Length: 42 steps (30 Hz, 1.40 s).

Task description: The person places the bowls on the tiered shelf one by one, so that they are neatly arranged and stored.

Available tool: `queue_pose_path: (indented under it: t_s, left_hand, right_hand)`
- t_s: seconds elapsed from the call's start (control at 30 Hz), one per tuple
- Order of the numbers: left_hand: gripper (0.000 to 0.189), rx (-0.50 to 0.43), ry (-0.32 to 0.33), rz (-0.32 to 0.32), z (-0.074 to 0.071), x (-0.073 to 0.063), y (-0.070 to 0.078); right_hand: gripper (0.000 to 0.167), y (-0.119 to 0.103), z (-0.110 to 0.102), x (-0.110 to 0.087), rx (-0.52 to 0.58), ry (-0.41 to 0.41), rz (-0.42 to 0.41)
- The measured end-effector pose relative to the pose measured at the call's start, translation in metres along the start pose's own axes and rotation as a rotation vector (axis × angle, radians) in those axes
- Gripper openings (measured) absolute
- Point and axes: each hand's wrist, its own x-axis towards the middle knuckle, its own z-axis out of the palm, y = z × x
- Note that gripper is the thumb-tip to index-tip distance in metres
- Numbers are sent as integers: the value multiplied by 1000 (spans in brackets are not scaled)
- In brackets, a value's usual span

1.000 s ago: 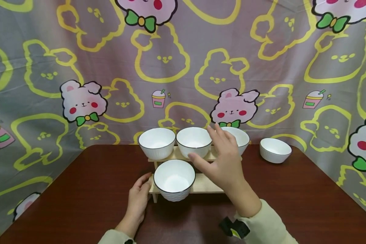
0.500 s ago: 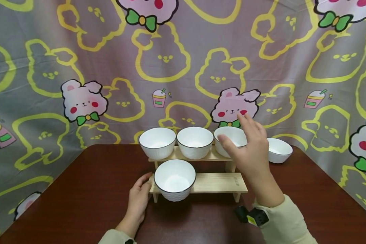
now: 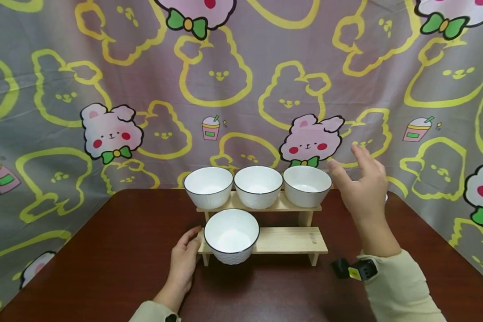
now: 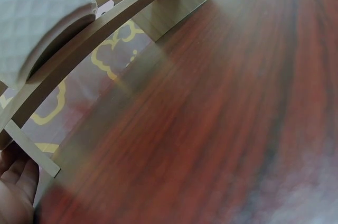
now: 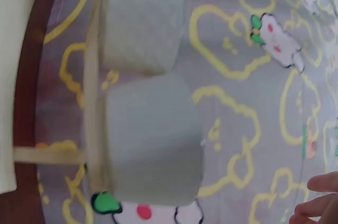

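Note:
A two-tier wooden stand (image 3: 290, 239) carries white bowls with dark rims. Three stand in a row on its upper tier: a left bowl (image 3: 208, 188), a middle bowl (image 3: 258, 187) and a right bowl (image 3: 307, 186). On the lower tier's left part sits a bowl with a textured outside (image 3: 231, 237). My left hand (image 3: 182, 259) holds the left end of the lower tier; its curled fingers also show beside the stand's leg in the left wrist view. My right hand (image 3: 364, 192), empty with fingers spread, is in the air right of the upper row.
Behind my right hand, another white bowl (image 3: 386, 197) on the table is almost wholly hidden. The dark red-brown table (image 3: 116, 250) extends around the stand. A patterned cloth (image 3: 233, 89) hangs behind the table.
My right hand has moved right, from in front of the upper bowls to beyond the right one, and now covers the bowl on the table. My left hand has stayed at the stand.

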Motion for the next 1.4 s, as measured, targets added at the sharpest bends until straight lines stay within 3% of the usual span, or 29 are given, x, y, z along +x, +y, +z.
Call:
queue_pose_path:
  t_s: [0.23,0.63,0.93,1.17,1.4]
  left_hand:
    - [35,2,0,1,1,1,0]
    - [35,12,5,4,2,3,2]
    - [35,9,9,9,3,3,2]
    - [36,16,4,-2,4,2,0]
    - [35,14,12,-1,5,1,1]
  right_hand:
    - [62,26,2,12,-18,21,49]
    - [68,71,-1,33,-41,-28,226]
    - [76,108,1,41,-101,-145,257]
    - [83,132,3,44,-196,-206,228]
    - [92,153,3,50,-297,-321,196]
